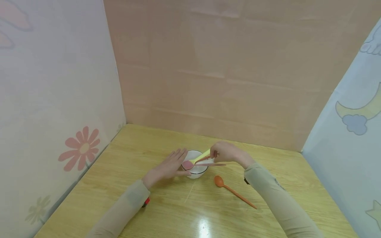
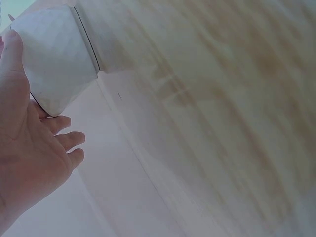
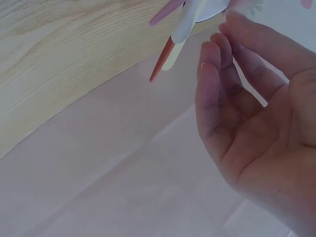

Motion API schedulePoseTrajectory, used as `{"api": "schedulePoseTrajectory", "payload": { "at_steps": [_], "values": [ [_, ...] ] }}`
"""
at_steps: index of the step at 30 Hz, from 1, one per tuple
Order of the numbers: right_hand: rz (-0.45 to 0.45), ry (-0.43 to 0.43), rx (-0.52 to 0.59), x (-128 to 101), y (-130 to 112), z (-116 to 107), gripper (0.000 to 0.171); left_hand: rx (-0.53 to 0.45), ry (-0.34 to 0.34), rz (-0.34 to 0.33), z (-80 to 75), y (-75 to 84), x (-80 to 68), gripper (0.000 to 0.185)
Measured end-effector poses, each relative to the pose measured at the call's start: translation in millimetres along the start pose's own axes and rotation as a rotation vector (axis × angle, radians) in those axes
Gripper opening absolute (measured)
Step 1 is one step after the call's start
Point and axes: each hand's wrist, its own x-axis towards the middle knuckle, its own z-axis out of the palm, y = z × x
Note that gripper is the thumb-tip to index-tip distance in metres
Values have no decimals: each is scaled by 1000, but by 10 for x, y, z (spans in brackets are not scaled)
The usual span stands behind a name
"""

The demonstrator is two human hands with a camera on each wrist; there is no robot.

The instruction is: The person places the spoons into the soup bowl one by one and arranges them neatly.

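**Two hands at a white bowl, spoons crossing its rim**

White bowl [image 1: 194,165] sits mid-table on the yellow wooden table [image 1: 166,205], dark line around its rim. Left hand [image 1: 168,167] lies against the bowl's left side, fingers straight and together, palm toward the wall of the bowl; it grips nothing. Left wrist view confirms: thumb up along the bowl [image 2: 57,59], fingers loose.

Right hand [image 1: 226,152] hovers at the bowl's right edge. Head view suggests fingertips at the handle ends; right wrist view shows the fingers relaxed and apart, palm bare, handles just beyond the fingertips. Whether it pinches anything, cannot tell.

Spoons resting in the bowl: a yellow-handled spoon [image 1: 200,157] with a pink head [image 1: 187,164], plus a pinkish and an orange-brown handle beside it, their ends sticking out right over the rim.

Separate orange spoon [image 1: 233,191] lies on the table, right front of the bowl, apart from it, close to the right sleeve [image 1: 276,198].

Surroundings: pink back panel [image 1: 226,72], flower-print left panel [image 1: 80,148], moon-and-cloud right panel [image 1: 354,115].
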Motion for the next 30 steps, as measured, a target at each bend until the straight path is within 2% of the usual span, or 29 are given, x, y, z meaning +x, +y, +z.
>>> {"api": "schedulePoseTrajectory", "payload": {
  "at_steps": [18, 30],
  "values": [
    [-21, 116, 132, -335, 171, 12, 5, -4, -2, -7, 12, -10, -21, 97],
    [-3, 152, 191, -571, 294, 69, 9, -1, 1, -1, -3, 16, -4, 97]
  ]
}}
